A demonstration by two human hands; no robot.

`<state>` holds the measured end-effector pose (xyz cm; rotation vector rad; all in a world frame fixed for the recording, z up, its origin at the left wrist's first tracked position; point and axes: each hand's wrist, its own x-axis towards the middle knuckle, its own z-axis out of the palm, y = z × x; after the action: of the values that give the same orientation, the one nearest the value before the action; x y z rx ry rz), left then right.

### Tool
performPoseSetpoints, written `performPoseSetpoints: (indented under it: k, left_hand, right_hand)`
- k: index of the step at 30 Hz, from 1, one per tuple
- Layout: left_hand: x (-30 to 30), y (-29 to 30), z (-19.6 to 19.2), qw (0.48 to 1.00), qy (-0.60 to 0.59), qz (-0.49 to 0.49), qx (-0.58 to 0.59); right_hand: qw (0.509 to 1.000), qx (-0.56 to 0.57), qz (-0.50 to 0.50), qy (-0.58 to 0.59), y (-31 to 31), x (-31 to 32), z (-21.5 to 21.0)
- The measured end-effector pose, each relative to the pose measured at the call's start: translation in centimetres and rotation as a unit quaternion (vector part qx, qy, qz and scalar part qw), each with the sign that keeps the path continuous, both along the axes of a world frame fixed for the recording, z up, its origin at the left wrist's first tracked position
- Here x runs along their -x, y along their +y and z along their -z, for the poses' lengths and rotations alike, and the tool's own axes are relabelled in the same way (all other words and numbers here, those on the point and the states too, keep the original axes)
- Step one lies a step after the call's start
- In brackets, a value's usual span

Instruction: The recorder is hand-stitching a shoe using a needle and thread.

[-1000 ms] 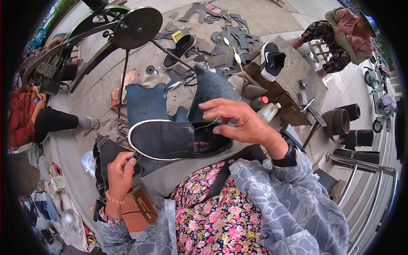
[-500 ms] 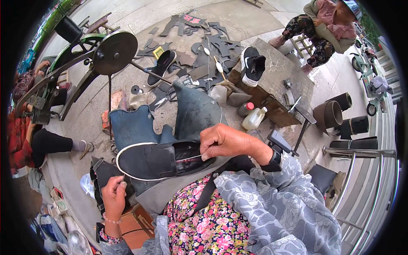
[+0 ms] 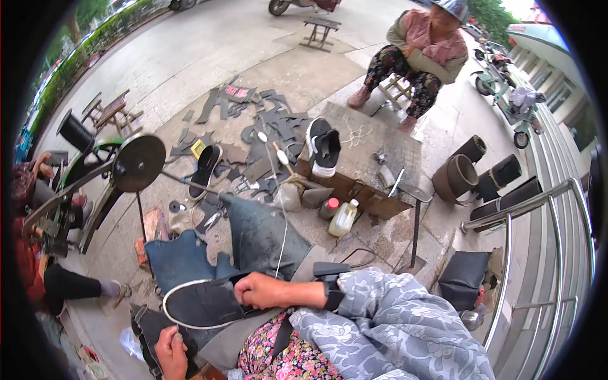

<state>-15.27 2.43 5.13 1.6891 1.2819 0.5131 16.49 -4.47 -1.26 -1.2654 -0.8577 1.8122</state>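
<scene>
A black slip-on shoe [image 3: 202, 304] with a white sole edge lies across my lap, toe to the left. My right hand [image 3: 259, 291] is closed at the shoe's opening, knuckles up; it covers most of the opening, and whatever its fingers grip is hidden. Below the toe, my left hand [image 3: 171, 354] pinches something thin beside the sole, too small to name. A white thread [image 3: 283, 234] runs from white bobbins [image 3: 281, 156] down behind my right wrist. Under the shoe lie grey cloth and a blue-green sheet [image 3: 183, 259] with worn edges.
A hand-cranked machine with a round wheel [image 3: 139, 163] stands at left. A wooden box [image 3: 380, 152] ahead bears a black-and-white sneaker [image 3: 323, 147]. Beside it are a red-capped bottle [image 3: 329, 208] and a pale bottle [image 3: 344, 218]. Dark scraps [image 3: 278, 126] litter the ground. A person [image 3: 424, 57] sits beyond.
The view has tilted up and shifted right. My right hand has moved along the shoe toward its toe and closed over the opening. My left hand stays near the toe.
</scene>
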Motion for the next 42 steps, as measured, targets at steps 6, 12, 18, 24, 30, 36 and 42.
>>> performPoseSetpoints:
  k: [6, 12, 18, 24, 30, 36, 42]
  left_hand:
    - [-0.9, 0.0, -1.7, 0.993, 0.103, 0.057, -0.009]
    - [-1.9, 1.7, -4.6, 0.954, 0.182, 0.181, -0.155]
    - [-3.1, 3.9, -7.4, 0.836, 0.331, 0.303, -0.317]
    - [-4.4, 5.5, -7.7, 0.831, 0.316, 0.339, -0.307]
    - [-4.7, 5.0, -8.0, 0.816, 0.332, 0.354, -0.313]
    - [-4.8, 5.3, -7.5, 0.863, 0.267, 0.337, -0.264]
    - [-4.1, 3.7, -6.3, 0.87, 0.272, 0.292, -0.289]
  right_hand:
    - [0.993, 0.031, -0.048, 0.102, 3.4, 3.8, 2.2]
    - [0.992, 0.034, -0.029, 0.119, 4.4, 4.6, 4.1]
    - [0.994, 0.029, -0.02, 0.105, 4.4, 5.3, 4.2]
    - [0.99, 0.026, -0.022, 0.139, 3.8, 6.5, 4.7]
    - [0.99, 0.021, -0.028, 0.138, 4.2, 6.2, 4.3]
    - [0.99, 0.013, -0.037, 0.136, 4.3, 6.3, 4.2]
    - [0.979, 0.011, -0.072, 0.188, 4.7, 5.4, 4.9]
